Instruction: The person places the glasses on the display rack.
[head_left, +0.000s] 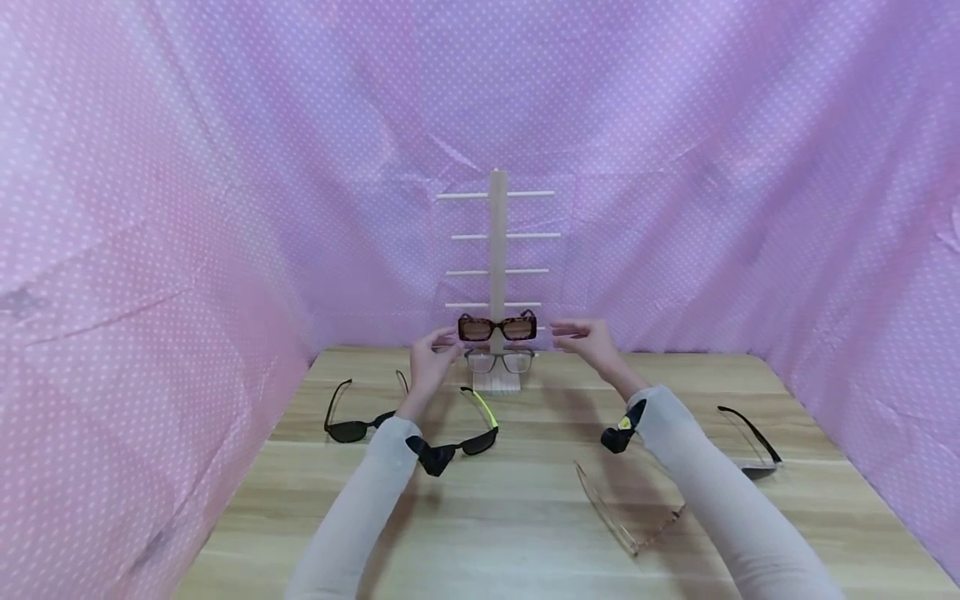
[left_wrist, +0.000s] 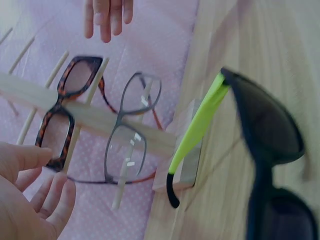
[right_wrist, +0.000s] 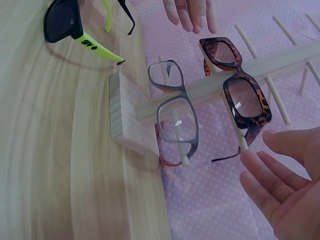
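Note:
Tortoiseshell sunglasses hang on a lower rod of a wooden display stand. Beneath them, clear-lens eyeglasses with a grey frame sit on the lowest rod. My left hand is beside the sunglasses' left end, fingers loosely extended; in the left wrist view its fingertips overlap the frame corner, and whether they touch it I cannot tell. On the other side, my right hand stands slightly apart from the frame, thumb and fingers parted, as the right wrist view shows too. Neither hand holds anything.
On the wooden table lie black sunglasses and sunglasses with neon-yellow temples at left. Thin-framed glasses and dark-templed glasses, partly behind my right sleeve, lie at right. Bare rods project above. A pink dotted cloth surrounds the table.

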